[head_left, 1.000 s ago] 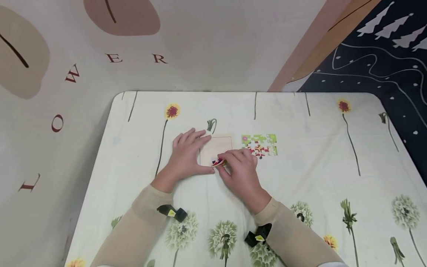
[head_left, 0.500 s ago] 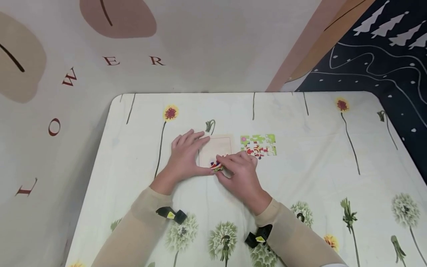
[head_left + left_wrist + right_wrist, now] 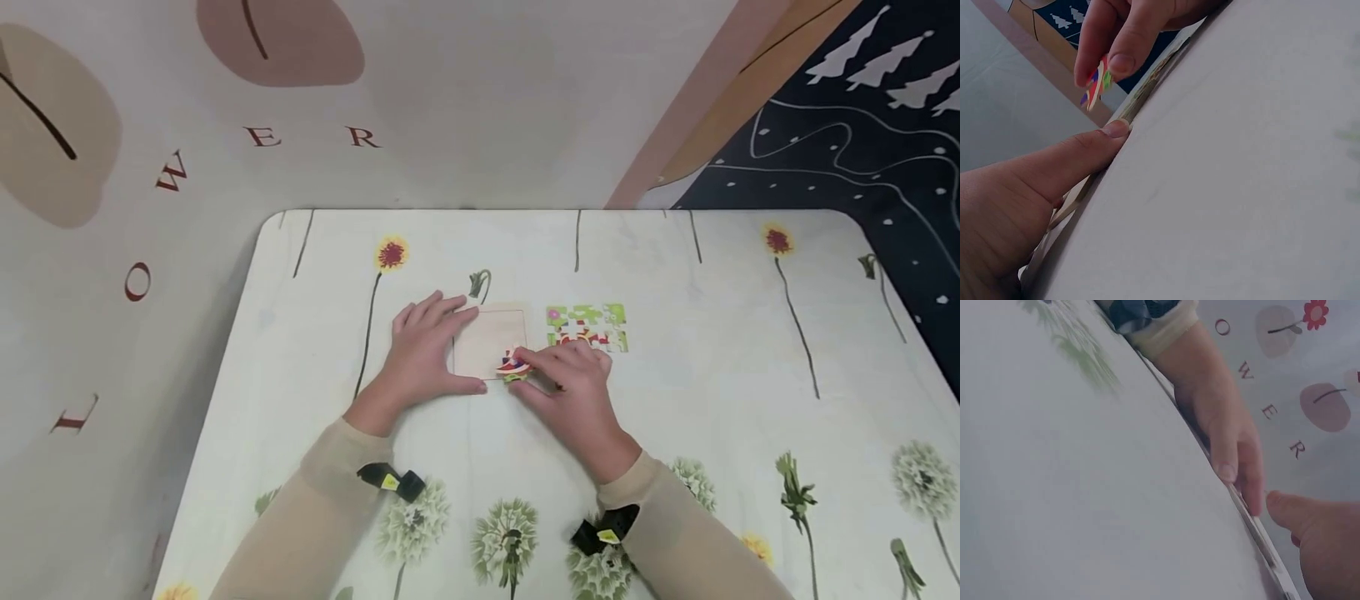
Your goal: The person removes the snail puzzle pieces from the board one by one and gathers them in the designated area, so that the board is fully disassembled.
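Note:
A square, shallow wooden puzzle tray lies on the table. My left hand rests on its left side, fingers spread along the upper left and thumb on the lower edge. In the left wrist view that thumb presses flat on the tray's rim. Over the tray's lower right corner, my right hand pinches a red, white, blue and green jigsaw piece between thumb and fingers. The left wrist view has this piece raised and tilted above the rim.
Right of the tray, several green and red jigsaw pieces lie in a loose rectangle, partly behind my right hand. A flower-printed cloth covers the table. A printed wall hanging rises behind its far edge.
My right hand has moved right with the piece, from the tray's lower middle to its lower right corner. The left hand stays in place on the tray.

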A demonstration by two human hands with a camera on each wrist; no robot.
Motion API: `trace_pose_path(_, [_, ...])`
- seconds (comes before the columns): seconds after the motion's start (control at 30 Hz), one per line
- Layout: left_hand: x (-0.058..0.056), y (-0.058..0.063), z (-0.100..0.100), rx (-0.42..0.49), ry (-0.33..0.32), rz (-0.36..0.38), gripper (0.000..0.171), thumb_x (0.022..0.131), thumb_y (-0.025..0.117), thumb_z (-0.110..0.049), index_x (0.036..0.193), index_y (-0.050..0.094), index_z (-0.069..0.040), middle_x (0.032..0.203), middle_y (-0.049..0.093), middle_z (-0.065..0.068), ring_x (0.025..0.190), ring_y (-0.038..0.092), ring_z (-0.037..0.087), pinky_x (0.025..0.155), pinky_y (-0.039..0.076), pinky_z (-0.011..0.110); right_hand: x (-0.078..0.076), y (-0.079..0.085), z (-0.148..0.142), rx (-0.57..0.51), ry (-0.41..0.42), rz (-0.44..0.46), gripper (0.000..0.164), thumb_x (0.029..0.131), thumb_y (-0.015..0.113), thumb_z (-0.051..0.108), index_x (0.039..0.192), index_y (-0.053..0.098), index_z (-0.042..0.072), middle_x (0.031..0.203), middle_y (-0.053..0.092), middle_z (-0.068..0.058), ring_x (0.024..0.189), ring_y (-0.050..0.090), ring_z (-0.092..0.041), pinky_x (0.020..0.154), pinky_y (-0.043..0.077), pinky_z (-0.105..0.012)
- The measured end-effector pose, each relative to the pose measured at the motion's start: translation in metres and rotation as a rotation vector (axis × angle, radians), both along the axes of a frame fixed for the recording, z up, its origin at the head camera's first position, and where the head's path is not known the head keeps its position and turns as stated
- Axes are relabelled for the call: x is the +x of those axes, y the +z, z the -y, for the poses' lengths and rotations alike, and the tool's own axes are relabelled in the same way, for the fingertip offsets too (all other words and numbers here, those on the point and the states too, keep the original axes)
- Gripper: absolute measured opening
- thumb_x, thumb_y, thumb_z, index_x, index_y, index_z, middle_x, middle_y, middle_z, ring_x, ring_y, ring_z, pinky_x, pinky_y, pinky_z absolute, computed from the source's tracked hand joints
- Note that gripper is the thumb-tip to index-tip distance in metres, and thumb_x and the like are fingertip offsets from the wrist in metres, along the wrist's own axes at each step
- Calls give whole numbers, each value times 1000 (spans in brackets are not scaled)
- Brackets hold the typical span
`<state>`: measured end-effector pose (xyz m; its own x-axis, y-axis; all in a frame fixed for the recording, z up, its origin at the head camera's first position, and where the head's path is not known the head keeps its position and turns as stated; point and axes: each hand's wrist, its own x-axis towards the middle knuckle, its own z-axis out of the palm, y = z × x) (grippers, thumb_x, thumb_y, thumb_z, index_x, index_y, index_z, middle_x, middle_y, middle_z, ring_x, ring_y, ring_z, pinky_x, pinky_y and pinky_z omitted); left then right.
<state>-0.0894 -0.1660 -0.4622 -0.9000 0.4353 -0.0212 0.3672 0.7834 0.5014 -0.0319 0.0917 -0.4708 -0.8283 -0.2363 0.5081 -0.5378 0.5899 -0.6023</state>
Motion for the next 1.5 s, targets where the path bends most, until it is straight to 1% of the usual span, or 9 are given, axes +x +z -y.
trace_pose_path(0.17, [0,1,-1,-2,6,10,114,66,96,-63,160,52,-17,170,37,5,160,19,36,123,10,64,-1,-1,-19,-21,-21,9,48,76,98,22,120,83,9,103,76,0,98,57,-26,97,27,-60])
trace_pose_path(0.4, [0,0,-2,0,4,20,114,67,96,-63,160,51,-17,170,36,4,160,18,36,123,10,64,2,-3,-50,-38,-56,37,51,72,99,15,119,82,6,108,75,-6,101,55,-31,95,25,-59])
trace_pose_path(0.57, [1,-1,-2,-10,8,22,114,66,96,-63,160,51,-17,170,36,4,160,18,36,122,11,64,9,-5,-76,4,-93,65,51,72,99,10,120,82,6,109,71,-8,100,52,-34,91,25,-60])
trace_pose_path(0.7, [1,0,-2,-14,9,26,114,67,96,-64,161,50,-18,170,36,4,160,17,35,122,11,64,14,-5,-90,48,-122,60,52,70,99,7,119,82,5,107,69,-10,98,50,-38,85,25,-61])
trace_pose_path(0.87, [1,0,-2,-19,8,23,114,67,96,-64,161,50,-18,170,36,4,160,17,36,122,11,64,16,-6,-95,71,-127,65,50,74,98,8,121,81,4,107,69,-14,99,49,-43,84,26,-61])
trace_pose_path(0.97, [0,0,-2,-18,8,25,114,67,96,-63,161,50,-18,171,35,4,161,17,35,122,10,65,15,-7,-95,81,-129,81,49,75,97,9,121,81,4,108,70,-14,99,49,-42,84,26,-60])
trace_pose_path(1.17, [-2,-2,-2,-17,8,20,114,67,96,-63,161,50,-18,170,36,4,160,17,35,122,10,65,14,-7,-94,84,-143,101,48,75,97,11,120,82,4,107,70,-14,99,48,-40,84,26,-60])
trace_pose_path(1.37, [1,1,-1,-18,9,26,114,66,97,-62,160,51,-17,170,37,5,160,18,37,122,10,66,15,-8,-92,82,-154,121,48,76,97,11,120,82,5,107,70,-12,99,49,-39,84,26,-59])
trace_pose_path(1.5, [1,2,-2,-8,8,27,114,67,96,-62,161,50,-17,170,36,5,160,17,36,123,9,65,14,-6,-93,93,-160,122,47,75,97,12,119,83,7,106,70,-12,98,48,-37,83,26,-57])
